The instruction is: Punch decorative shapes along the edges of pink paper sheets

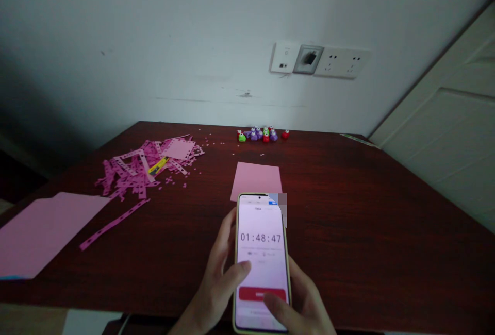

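A smartphone [261,265] in a pale yellow-green case stands tilted up in front of me, its screen lit with the digits 01:48:47 and a red button. My left hand [220,278] wraps round its left side, the thumb over the screen. On the right side my right hand [305,299] grips it too, with its thumb at the red button. Just behind the phone lies a square of pink paper [257,178], its near edge hidden by the phone.
To the left is a heap of punched pink paper strips [135,170] with a yellow cutter-like tool [158,166] on it. Pink sheets [54,227] lie nearer. Small colourful figures [257,134] stand at the back, below wall sockets [340,62]. The table [367,221] is dark reddish wood.
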A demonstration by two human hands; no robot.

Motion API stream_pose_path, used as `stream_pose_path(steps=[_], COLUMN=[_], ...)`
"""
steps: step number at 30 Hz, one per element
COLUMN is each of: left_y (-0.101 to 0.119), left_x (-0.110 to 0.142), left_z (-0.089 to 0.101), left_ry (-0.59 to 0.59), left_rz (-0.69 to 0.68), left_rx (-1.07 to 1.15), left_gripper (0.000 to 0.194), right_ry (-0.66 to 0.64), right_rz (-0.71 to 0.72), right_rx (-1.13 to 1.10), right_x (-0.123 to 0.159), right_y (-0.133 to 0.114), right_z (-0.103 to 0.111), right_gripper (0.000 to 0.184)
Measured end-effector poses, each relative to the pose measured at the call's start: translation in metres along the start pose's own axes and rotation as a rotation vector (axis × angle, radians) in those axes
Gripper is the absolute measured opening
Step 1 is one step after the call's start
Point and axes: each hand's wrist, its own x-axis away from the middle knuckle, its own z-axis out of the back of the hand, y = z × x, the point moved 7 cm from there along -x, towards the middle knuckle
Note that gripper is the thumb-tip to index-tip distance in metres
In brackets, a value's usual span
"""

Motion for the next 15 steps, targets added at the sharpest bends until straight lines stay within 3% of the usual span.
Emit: stream_pose_path(steps=[10,15], left_y=[-0.0018,-0.002], left_x=[-0.0002,0.0001], left_z=[0.0013,0.0019], left_ry=[-0.001,-0.001], left_rz=[-0.013,-0.017], left_rx=[0.04,0.044], left_gripper=[0.07,0.07], right_ry=[0.051,-0.035], right_rz=[0.043,0.048], right_rx=[0.085,0.08], right_x=[0.0017,0.0001], right_y=[-0.0035,-0.0047], right_z=[0.0023,-0.002], right_gripper=[0.063,0.055])
